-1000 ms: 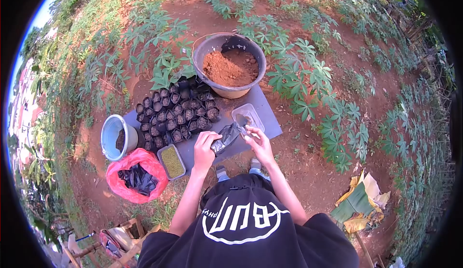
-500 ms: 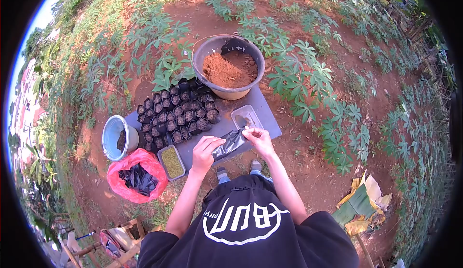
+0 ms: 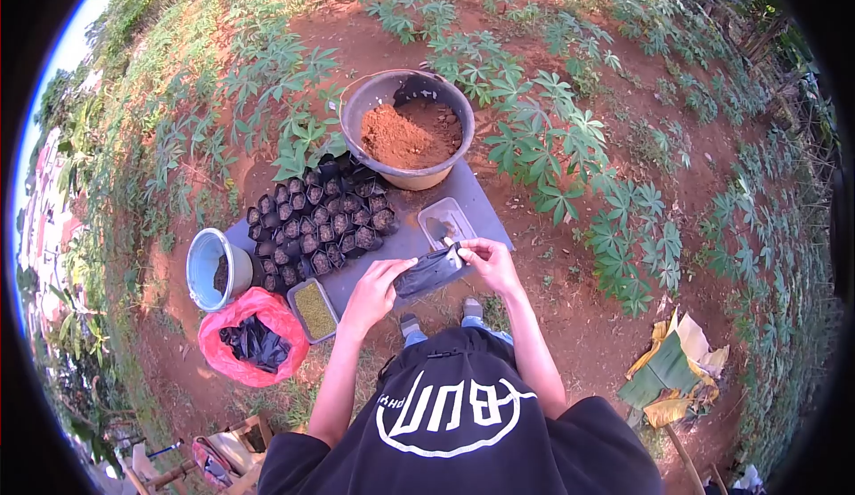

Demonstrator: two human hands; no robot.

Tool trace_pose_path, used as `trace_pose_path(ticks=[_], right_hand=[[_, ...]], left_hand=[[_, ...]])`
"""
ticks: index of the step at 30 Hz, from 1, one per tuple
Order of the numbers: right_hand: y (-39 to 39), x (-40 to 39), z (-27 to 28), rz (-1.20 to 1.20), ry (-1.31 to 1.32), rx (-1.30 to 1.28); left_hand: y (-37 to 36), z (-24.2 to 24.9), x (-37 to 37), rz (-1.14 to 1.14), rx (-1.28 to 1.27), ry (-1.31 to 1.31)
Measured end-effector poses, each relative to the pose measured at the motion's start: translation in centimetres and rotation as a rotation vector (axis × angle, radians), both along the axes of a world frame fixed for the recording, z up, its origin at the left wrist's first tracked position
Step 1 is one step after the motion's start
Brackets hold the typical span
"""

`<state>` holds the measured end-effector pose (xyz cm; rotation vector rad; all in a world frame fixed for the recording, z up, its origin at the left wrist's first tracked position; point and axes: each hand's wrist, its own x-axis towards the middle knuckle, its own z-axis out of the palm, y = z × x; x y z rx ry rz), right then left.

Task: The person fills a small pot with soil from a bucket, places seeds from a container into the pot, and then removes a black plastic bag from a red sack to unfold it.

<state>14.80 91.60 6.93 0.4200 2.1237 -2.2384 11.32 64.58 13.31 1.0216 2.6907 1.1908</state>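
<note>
Fingers of your left hand (image 3: 370, 294) and right hand (image 3: 492, 265) pinch opposite ends of the black plastic bag (image 3: 430, 275), seemingly to hold it stretched, above the near edge of the grey table (image 3: 485, 217).

Black, rust and pink against grey-blue

At centre, the plastic bag (image 3: 427, 276) is glossy black; at six o'clock, a black shirt (image 3: 459, 424) carries white lettering and curved white lines. The worktop (image 3: 481, 203) is grey-blue. Twelve o'clock: orange-brown soil (image 3: 405, 139) in a grey-rimmed, buff-sided basin (image 3: 419, 178). Nine: black pots (image 3: 312, 219), brown-filled, and a pale-blue bucket (image 3: 207, 259). Eight: a pink-red sack (image 3: 294, 342), yellow-green grains (image 3: 313, 310). Four: a green leaf (image 3: 661, 372).
</note>
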Motion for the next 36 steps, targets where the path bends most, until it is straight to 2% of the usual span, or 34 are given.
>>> trace_pose_path(ticks=[4,7,8,13,17,20,23,26,27,31,35,36], right_hand=[[0.5,0.5,3.4,0.065,0.079,0.399],[-0.4,0.6,6.1,0.086,0.086,0.512],[-0.6,0.6,5.8,0.080,0.113,0.498],[-0.6,1.0,5.5,0.042,0.212,0.499],[0.1,1.0,5.1,0.047,0.252,0.533],[0.4,0.6,3.6,0.009,0.420,0.605],[0.8,0.7,5.0,-0.007,0.200,0.440],[0.6,0.2,1.7,-0.122,0.258,-0.096],[1.2,0.3,1.1,-0.021,0.209,-0.193],[0.6,1.0,0.4,0.081,0.080,-0.030],[1.0,1.3,1.3,0.093,0.113,-0.243],[1.0,1.6,2.0,0.121,0.136,-0.211]], left_hand=[[0.2,0.5,-1.6,-0.013,0.037,-0.162],[3.5,0.1,-2.4,-0.035,0.115,-0.229],[5.0,0.3,-2.5,-0.042,0.132,-0.259],[8.7,-1.7,-2.7,-0.004,0.186,-0.093],[9.2,-1.7,-2.7,0.036,0.185,-0.120],[9.6,-1.7,-2.7,0.076,0.211,-0.195],[10.2,-1.0,-2.8,0.162,0.234,-0.280],[10.3,-2.8,-3.6,0.272,0.402,-0.495],[10.2,-3.2,-4.1,0.298,0.478,-0.686],[9.8,-3.9,-4.3,0.415,0.654,-0.901],[9.1,-4.3,-4.5,0.522,0.700,-0.951],[8.8,-4.4,-4.5,0.541,0.702,-0.949]])
